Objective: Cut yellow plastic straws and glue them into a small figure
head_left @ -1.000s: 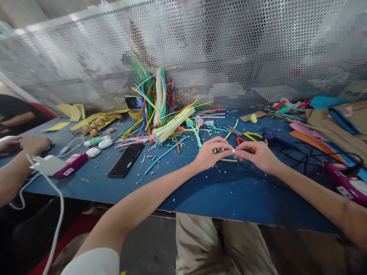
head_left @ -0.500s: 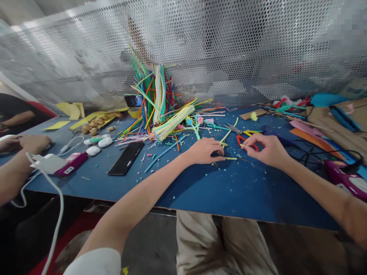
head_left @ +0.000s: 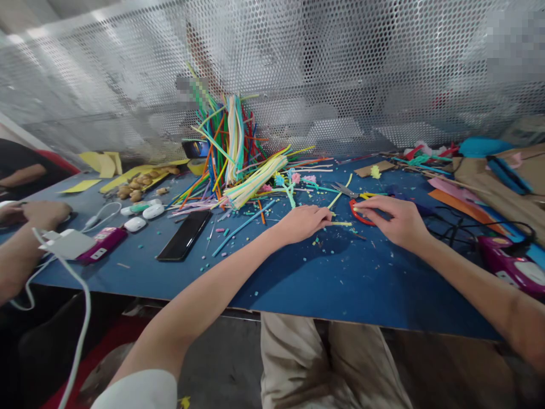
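Observation:
My left hand [head_left: 303,223] is closed near the middle of the blue table, its fingertips pinching a short yellow-green stem [head_left: 341,224] that sticks out to the right. To the right, the thumb and forefinger of my right hand [head_left: 394,218] are pressed together over the scissors; anything between them is too small to name. The scissors [head_left: 356,211] have red and yellow handles and lie with their blades pointing up and left. Behind my left hand is a green stem piece [head_left: 291,195] with blue and pink fluffy tips.
Bundled coloured pipe cleaners [head_left: 255,182] stand and lie behind. A black phone [head_left: 184,236], white earbud cases [head_left: 135,225] and a purple glue gun [head_left: 511,264] are around. Another person's hand [head_left: 46,213] rests at far left; cut bits are scattered.
The fingers of my left hand have drawn together round the yellow-green stem. My right hand has shifted slightly, its fingers now more stretched above the red handle.

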{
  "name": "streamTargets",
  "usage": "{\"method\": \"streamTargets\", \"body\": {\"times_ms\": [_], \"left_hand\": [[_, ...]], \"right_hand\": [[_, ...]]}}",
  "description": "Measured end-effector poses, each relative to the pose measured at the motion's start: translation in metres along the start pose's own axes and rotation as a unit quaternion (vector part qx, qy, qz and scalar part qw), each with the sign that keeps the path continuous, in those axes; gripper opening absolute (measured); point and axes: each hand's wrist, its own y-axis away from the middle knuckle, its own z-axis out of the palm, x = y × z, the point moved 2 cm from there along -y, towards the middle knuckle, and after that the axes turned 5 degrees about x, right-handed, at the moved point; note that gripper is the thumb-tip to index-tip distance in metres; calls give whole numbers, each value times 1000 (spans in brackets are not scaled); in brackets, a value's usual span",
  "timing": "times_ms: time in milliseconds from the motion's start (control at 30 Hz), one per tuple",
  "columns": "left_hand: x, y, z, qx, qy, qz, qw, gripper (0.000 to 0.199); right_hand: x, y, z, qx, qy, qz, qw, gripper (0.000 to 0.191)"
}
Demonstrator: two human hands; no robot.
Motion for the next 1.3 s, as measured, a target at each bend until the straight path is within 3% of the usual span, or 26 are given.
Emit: {"method": "streamTargets", "body": {"times_ms": [167,400,533,667,867,1067,1300], "left_hand": [[13,1,-5,31,-23,10,999,29],[25,0,-5,78,2,45,996,31],[25,-1,-4,102,6,79,992,29],[25,-2,-3,109,23,81,991,30],[23,0,-4,132,29,66,989,30],[21,2,-11,159,-47,16,986,30],[23,2,-13,146,-19,58,987,32]], "right_hand": [[-4,1,-1,24,21,12,999,19],[-10,3,10,45,0,87,995,16],[-11,3,16,6,-6,83,997,17],[-9,7,22,-45,-13,120,992,18],[-7,9,26,-74,27,95,992,20],[-4,8,28,-97,-8,91,991,18],[-7,8,23,-75,27,50,996,17]]}}
